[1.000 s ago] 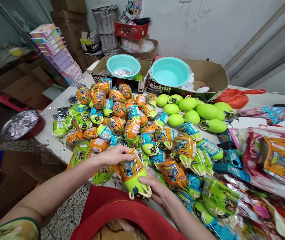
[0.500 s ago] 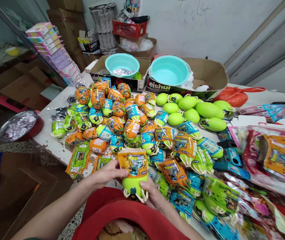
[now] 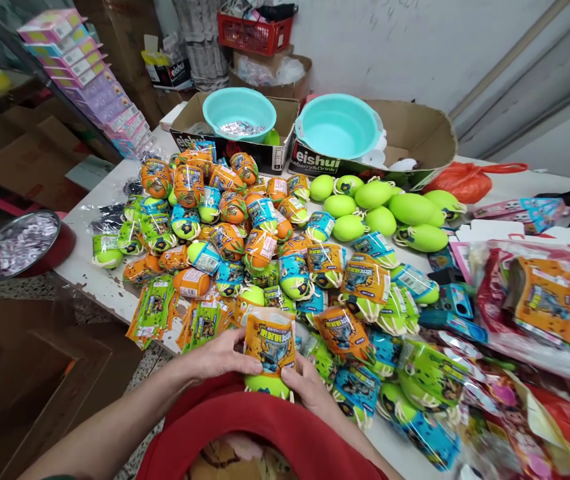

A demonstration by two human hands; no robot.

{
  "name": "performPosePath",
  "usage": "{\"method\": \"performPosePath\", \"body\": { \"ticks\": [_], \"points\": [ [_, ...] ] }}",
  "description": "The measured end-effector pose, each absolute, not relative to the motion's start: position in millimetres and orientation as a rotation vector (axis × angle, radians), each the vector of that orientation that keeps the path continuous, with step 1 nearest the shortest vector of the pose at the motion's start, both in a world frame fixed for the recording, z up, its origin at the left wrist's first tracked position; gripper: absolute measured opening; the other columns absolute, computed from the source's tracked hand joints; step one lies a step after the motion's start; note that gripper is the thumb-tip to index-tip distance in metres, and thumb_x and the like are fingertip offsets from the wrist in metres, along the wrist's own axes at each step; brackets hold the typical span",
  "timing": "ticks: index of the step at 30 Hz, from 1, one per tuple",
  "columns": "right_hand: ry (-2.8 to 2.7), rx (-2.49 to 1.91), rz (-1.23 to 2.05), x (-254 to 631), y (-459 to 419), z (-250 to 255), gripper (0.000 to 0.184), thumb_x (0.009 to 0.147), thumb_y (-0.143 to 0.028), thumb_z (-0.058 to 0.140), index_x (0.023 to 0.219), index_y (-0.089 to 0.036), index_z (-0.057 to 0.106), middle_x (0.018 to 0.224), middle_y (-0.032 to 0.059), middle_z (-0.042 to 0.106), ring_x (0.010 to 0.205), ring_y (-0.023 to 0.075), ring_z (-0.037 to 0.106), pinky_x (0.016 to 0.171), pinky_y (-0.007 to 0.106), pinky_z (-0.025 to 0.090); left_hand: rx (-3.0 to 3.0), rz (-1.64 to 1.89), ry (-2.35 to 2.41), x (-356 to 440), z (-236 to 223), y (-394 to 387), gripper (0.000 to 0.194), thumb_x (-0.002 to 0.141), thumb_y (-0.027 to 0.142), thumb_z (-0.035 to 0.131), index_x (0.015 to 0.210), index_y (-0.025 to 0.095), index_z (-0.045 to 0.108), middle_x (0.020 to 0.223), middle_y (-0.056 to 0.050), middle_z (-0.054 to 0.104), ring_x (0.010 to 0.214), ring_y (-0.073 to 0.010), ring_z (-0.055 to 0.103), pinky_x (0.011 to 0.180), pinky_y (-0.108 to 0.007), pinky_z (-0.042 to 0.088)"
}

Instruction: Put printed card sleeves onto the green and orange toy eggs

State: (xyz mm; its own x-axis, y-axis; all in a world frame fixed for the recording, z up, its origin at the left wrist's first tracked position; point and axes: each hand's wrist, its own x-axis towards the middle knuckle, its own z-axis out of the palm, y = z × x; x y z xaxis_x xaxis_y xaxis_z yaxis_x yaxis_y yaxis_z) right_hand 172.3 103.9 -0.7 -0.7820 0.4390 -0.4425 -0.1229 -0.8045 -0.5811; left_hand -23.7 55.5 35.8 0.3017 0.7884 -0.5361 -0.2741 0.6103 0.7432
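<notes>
Between my hands, close to my body, is a green toy egg (image 3: 266, 385) with an orange printed packet (image 3: 271, 340) around its upper part. My left hand (image 3: 223, 357) grips it from the left, thumb across the packet's front. On the other side my right hand (image 3: 309, 387) holds it, thumb at the packet's lower right edge. The egg's lower end is partly hidden by my red clothing. Just beyond lies a pile of wrapped eggs (image 3: 232, 240) in orange, blue and green packets. Bare green eggs (image 3: 415, 208) sit at the back right.
Flat green packets (image 3: 152, 308) lie at the table's left edge. Two turquoise basins (image 3: 337, 127) rest on cardboard boxes behind. A metal bowl of small sachets (image 3: 25, 243) stands at the left. A plastic bag of orange packets (image 3: 549, 300) lies at the right.
The packet on the egg has turned from slanted to upright, facing me. My left hand has shifted down along it. The egg is now nearer my body, and the view has tilted down slightly.
</notes>
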Motion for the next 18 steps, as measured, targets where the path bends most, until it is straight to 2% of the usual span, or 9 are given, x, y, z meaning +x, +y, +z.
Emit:
{"method": "performPosePath", "body": {
  "ticks": [7, 10, 14, 18],
  "points": [
    [-0.807, -0.870, 2.479, 167.5, 113.0, 8.7, 0.054, 0.072, -0.046, 0.068, 0.117, -0.021, 0.053, 0.118, 0.0096, 0.062, 0.107, 0.0278, 0.058, 0.095, 0.045, 0.043, 0.669, 0.746, 1.046, -25.2, 48.5, 63.0, 0.060, 0.068, 0.034, 0.073, 0.122, 0.016, 0.054, 0.113, -0.008, 0.064, 0.104, -0.0265, 0.057, 0.095, -0.041, 0.040],
    [-0.884, -0.898, 2.507, 171.0, 109.7, 0.4, 0.057, 0.067, -0.043, 0.073, 0.115, -0.020, 0.054, 0.113, 0.0098, 0.065, 0.105, 0.0293, 0.059, 0.095, 0.046, 0.042, 0.701, 0.686, 1.104, -24.4, 52.1, 61.5, 0.062, 0.067, 0.035, 0.073, 0.123, 0.018, 0.054, 0.113, -0.006, 0.065, 0.106, -0.0266, 0.056, 0.097, -0.041, 0.039],
    [-0.996, -0.980, 2.491, 180.1, 105.1, -8.9, 0.061, 0.062, -0.049, 0.076, 0.112, -0.021, 0.056, 0.107, 0.0090, 0.067, 0.105, 0.0313, 0.059, 0.094, 0.047, 0.043, 0.637, 0.679, 1.076, -24.1, 51.4, 52.5, 0.061, 0.069, 0.037, 0.070, 0.125, 0.023, 0.052, 0.115, -0.004, 0.064, 0.107, -0.0260, 0.056, 0.096, -0.040, 0.039],
    [-1.076, -1.005, 2.480, 181.1, 105.8, -4.6, 0.066, 0.059, -0.054, 0.076, 0.112, -0.020, 0.057, 0.108, 0.0090, 0.067, 0.104, 0.0315, 0.059, 0.092, 0.044, 0.044, 0.612, 0.699, 1.102, -22.1, 44.0, 45.1, 0.058, 0.067, 0.038, 0.072, 0.120, 0.020, 0.057, 0.114, -0.005, 0.065, 0.109, -0.0281, 0.055, 0.094, -0.038, 0.041]
  ]
}}
